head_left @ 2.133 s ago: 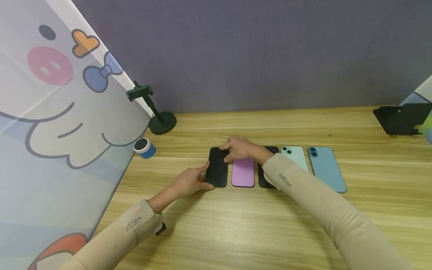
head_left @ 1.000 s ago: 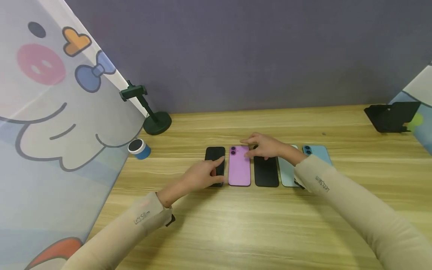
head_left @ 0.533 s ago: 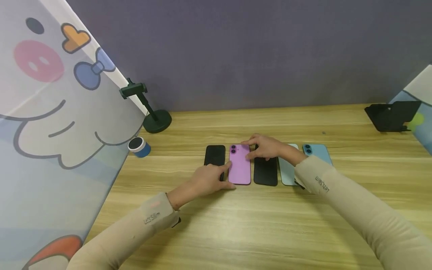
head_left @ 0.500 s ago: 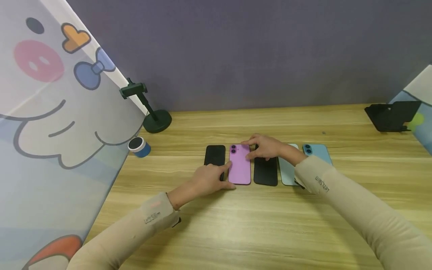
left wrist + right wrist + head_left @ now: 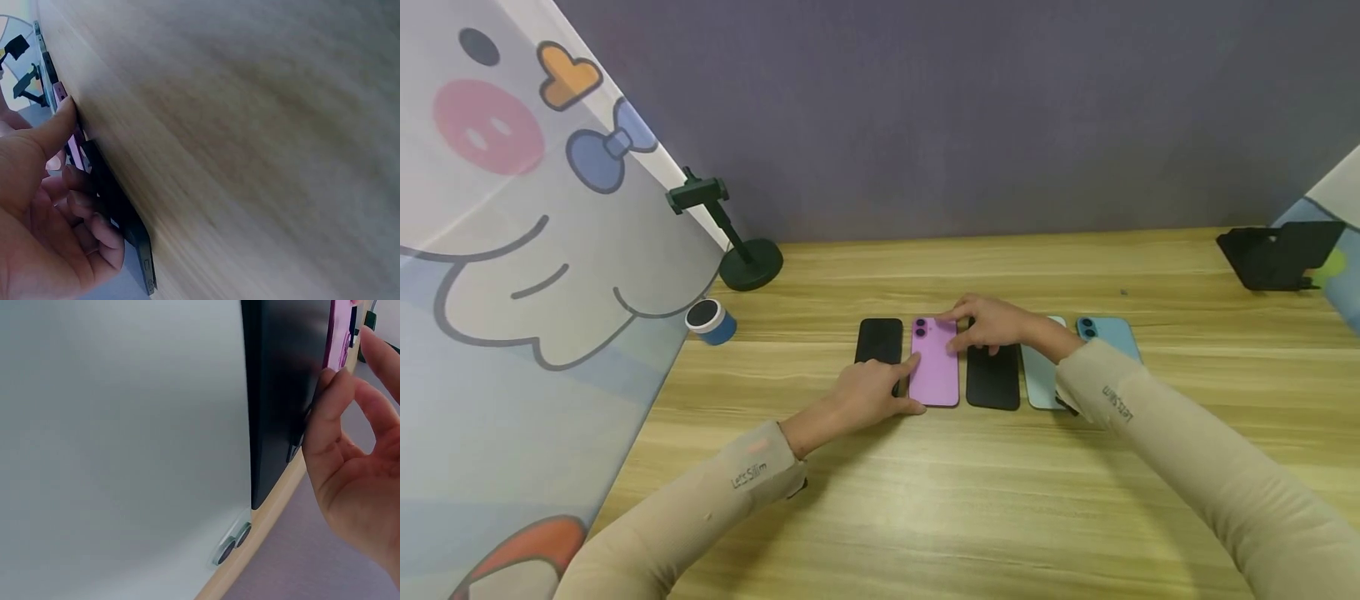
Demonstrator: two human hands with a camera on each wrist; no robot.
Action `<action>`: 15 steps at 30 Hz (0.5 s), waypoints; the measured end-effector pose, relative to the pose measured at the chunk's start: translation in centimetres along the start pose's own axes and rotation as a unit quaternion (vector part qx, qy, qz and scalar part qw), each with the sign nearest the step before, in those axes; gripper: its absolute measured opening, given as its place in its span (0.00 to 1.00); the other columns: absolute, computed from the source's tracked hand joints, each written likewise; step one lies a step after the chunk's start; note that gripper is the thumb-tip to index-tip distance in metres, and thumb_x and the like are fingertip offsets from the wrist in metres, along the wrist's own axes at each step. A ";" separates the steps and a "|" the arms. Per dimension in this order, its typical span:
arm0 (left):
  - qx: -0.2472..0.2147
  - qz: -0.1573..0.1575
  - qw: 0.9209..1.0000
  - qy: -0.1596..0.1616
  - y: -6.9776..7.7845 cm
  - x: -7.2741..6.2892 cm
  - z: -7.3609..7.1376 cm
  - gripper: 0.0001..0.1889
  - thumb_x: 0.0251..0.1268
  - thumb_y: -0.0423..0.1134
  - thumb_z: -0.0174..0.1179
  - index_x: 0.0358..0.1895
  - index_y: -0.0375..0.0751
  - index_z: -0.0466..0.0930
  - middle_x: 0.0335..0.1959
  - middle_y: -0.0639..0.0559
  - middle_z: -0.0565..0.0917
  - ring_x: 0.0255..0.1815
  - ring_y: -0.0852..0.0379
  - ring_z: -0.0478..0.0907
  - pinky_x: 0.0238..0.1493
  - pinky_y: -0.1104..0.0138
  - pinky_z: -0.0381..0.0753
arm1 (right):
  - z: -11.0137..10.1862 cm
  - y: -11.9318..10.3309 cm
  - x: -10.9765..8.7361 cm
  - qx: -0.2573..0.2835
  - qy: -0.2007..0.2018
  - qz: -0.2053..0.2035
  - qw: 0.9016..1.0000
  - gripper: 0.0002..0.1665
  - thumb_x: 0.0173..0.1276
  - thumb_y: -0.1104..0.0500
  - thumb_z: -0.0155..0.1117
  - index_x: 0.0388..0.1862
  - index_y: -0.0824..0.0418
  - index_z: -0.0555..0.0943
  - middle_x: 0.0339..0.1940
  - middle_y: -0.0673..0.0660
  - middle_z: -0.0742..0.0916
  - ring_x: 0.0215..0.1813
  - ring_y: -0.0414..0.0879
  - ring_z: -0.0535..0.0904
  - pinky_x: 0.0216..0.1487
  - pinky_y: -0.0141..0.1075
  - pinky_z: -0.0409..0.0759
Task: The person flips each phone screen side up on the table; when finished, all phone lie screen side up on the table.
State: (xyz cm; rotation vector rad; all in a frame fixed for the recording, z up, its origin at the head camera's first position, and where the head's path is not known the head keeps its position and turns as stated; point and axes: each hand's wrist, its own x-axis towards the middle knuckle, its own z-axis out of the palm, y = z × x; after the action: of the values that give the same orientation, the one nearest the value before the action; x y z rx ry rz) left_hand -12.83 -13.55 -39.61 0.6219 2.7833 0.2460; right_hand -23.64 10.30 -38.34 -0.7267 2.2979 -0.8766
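Note:
A row of phones lies on the wooden table. In the head view, the pink phone (image 5: 934,375) lies face down, its two lenses at the top left corner. My left hand (image 5: 872,390) reaches across the leftmost black phone (image 5: 878,340), index fingertip at the pink phone's left edge and thumb at its bottom left corner; its other fingers are curled in the left wrist view. My right hand (image 5: 992,323) pinches the top right corner, index finger at the top edge and thumb at the right edge. It partly covers the second black phone (image 5: 992,383).
A pale green phone (image 5: 1042,379) and a blue phone (image 5: 1112,333) lie to the right, partly under the right arm. At the back left stand a dark green phone stand (image 5: 751,265) and a blue jar (image 5: 715,325). A black folding stand (image 5: 1277,254) sits at the back right.
Both hands have moved right from the left black phone to the pink phone, the right hand first. Over the last half second the hands have stayed almost still there.

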 end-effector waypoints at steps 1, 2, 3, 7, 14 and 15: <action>-0.001 0.001 1.000 0.001 0.0 0.1 0.0 0.45 0.60 0.67 0.63 0.77 0.50 0.62 0.13 0.61 0.59 0.15 0.64 0.54 0.16 0.69 0.56 | -0.1 0.0 0.0 0.005 0.001 0.000 1.000 0.37 0.68 0.53 0.70 0.74 0.55 0.72 0.68 0.66 0.70 0.31 0.49 0.77 0.26 0.40 0.81; -0.003 0.002 1.000 0.002 0.0 0.1 0.0 0.45 0.60 0.67 0.63 0.77 0.50 0.62 0.13 0.61 0.59 0.15 0.64 0.54 0.16 0.69 0.56 | -0.1 0.0 0.0 0.010 0.002 0.001 1.000 0.37 0.67 0.53 0.70 0.74 0.56 0.72 0.68 0.66 0.70 0.31 0.48 0.77 0.26 0.40 0.81; -0.005 0.002 1.000 0.002 0.0 0.1 0.0 0.45 0.60 0.67 0.63 0.77 0.50 0.62 0.13 0.61 0.59 0.15 0.64 0.54 0.16 0.69 0.56 | -0.1 0.1 0.0 0.015 0.002 0.004 1.000 0.36 0.67 0.53 0.70 0.73 0.56 0.73 0.68 0.65 0.70 0.30 0.48 0.76 0.27 0.40 0.80; -0.012 0.007 1.000 0.004 0.1 0.1 0.1 0.45 0.61 0.67 0.63 0.77 0.50 0.61 0.13 0.61 0.59 0.14 0.64 0.53 0.15 0.70 0.55 | -0.2 0.4 0.1 0.028 0.006 0.011 1.000 0.36 0.67 0.53 0.70 0.73 0.56 0.73 0.69 0.65 0.71 0.29 0.47 0.76 0.27 0.39 0.79; -0.020 0.006 1.000 0.009 -0.1 -0.1 0.2 0.44 0.61 0.65 0.63 0.77 0.49 0.62 0.13 0.61 0.58 0.15 0.63 0.52 0.17 0.69 0.56 | -0.1 0.3 0.4 0.072 0.009 0.029 0.997 0.33 0.67 0.53 0.70 0.71 0.54 0.75 0.63 0.61 0.76 0.26 0.45 0.73 0.27 0.36 0.77; -0.021 0.003 1.000 0.009 -0.1 -0.2 0.1 0.44 0.61 0.65 0.64 0.77 0.49 0.62 0.13 0.61 0.59 0.15 0.63 0.53 0.17 0.68 0.56 | -0.1 0.3 0.4 0.077 0.010 0.030 0.997 0.33 0.67 0.53 0.70 0.71 0.53 0.76 0.61 0.60 0.77 0.26 0.45 0.73 0.27 0.35 0.77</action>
State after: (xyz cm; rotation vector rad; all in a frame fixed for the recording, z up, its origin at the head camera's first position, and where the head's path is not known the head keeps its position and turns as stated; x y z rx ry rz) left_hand -12.65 -13.75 -39.73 0.6220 2.7852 0.3117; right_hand -24.04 10.22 -38.62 -0.5814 2.2280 -1.0233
